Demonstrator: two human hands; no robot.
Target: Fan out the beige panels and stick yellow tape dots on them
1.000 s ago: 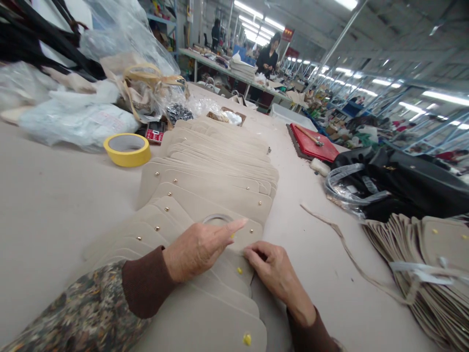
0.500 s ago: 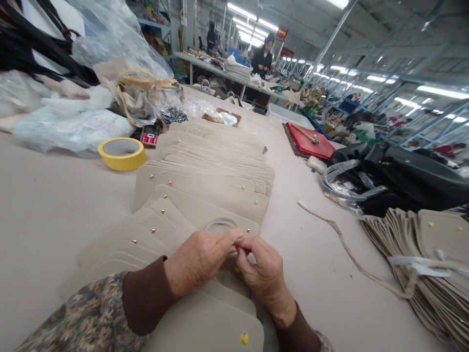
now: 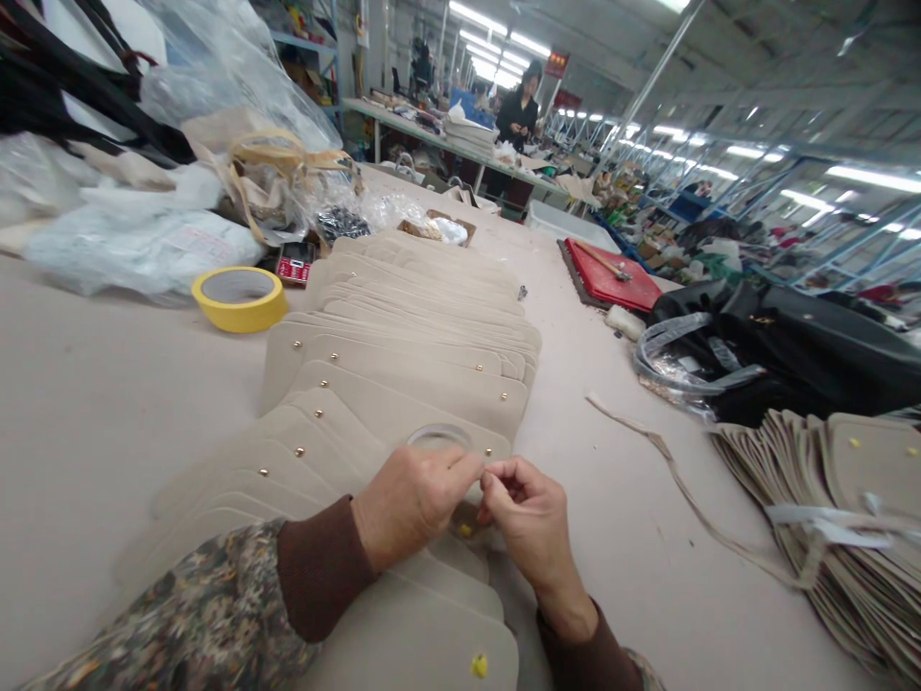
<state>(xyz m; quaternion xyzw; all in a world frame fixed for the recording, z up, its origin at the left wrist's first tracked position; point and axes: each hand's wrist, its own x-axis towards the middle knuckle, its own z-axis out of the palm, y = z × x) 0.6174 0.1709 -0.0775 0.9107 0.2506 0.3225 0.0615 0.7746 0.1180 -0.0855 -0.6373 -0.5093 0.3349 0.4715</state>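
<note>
My left hand (image 3: 410, 499) and my right hand (image 3: 529, 518) meet over a long overlapping row of beige leather flap pieces (image 3: 403, 374) with small brass studs. Both hands are closed in a pinch, fingertips almost touching, just above a piece that carries a small yellow dot (image 3: 465, 529). What the fingertips hold is too small to make out. A clear tape ring (image 3: 437, 437) lies on the flap right behind my left fingers. Another yellow dot (image 3: 478, 664) sits on the nearest flap.
A yellow tape roll (image 3: 240, 298) and plastic bags (image 3: 136, 250) lie at the left. To the right are a beige strap (image 3: 662, 456), a stack of beige pieces (image 3: 841, 509), black bags (image 3: 791, 355) and a red board (image 3: 611, 278). A person (image 3: 519, 113) stands at a far table.
My left hand went from a flat, pointing finger on the flap to a pinch. My right hand rose off the flap and met it, then both shifted slightly.
</note>
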